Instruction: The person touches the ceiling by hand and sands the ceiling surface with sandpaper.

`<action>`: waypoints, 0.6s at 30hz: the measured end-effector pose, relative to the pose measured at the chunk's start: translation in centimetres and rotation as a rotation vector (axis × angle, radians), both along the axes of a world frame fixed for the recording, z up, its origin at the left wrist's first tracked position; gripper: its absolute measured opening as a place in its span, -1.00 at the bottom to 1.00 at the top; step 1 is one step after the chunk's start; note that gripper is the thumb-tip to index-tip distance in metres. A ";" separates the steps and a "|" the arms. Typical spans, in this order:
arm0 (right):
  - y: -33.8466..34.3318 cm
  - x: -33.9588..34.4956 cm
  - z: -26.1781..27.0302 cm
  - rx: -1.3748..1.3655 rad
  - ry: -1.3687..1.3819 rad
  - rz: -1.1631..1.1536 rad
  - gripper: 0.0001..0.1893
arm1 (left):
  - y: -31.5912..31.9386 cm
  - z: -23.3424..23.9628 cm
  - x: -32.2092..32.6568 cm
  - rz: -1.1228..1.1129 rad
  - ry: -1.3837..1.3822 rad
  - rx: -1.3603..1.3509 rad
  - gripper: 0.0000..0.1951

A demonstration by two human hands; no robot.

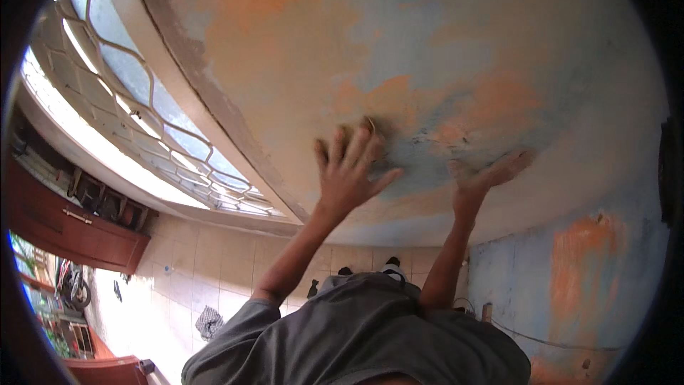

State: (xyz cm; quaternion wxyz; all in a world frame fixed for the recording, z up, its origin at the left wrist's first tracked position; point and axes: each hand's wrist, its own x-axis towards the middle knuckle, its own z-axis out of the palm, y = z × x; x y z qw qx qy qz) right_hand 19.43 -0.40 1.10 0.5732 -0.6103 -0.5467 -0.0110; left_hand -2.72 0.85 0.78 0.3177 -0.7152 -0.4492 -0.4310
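Observation:
A wall with patchy orange, blue and beige paint (299, 53) rises before me. My left hand (347, 171) is spread against it, fingers apart. At its fingertips shows the curved edge of a thin piece (371, 125), perhaps sandpaper; how far it reaches under the fingers is hidden, and I cannot tell whether the hand grips it. My right hand (483, 174) lies to the right, near or on the same wall, thumb and fingers spread, with nothing visible in it. Dark marks and scuffed paint (438, 139) show on the wall between and above the hands.
On the left is a window with a curved metal grille (149, 91). Below lie a tiled floor (181, 256), a crumpled patterned cloth (209, 323) and a red-brown wooden door (80, 219). A cable (550, 342) runs along the side wall at the right. A motorcycle (72, 286) stands outside.

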 end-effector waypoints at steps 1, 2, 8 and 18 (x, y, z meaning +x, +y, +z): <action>0.1 -0.1 0.0 0.008 -0.018 -0.019 0.28 | 0.8 0.9 -0.7 0.028 -0.028 0.013 -0.03; 0.2 0.0 0.1 0.011 -0.049 -0.039 0.28 | 0.8 5.7 -1.3 0.070 -0.065 0.018 -0.02; 0.0 -0.2 0.3 -0.027 -0.261 -0.244 0.27 | 2.5 18.1 -3.0 0.073 -0.084 0.306 -0.10; 0.0 0.0 0.1 0.178 -0.151 -0.075 0.23 | -0.1 -7.9 -2.3 0.156 -0.169 -0.104 -0.16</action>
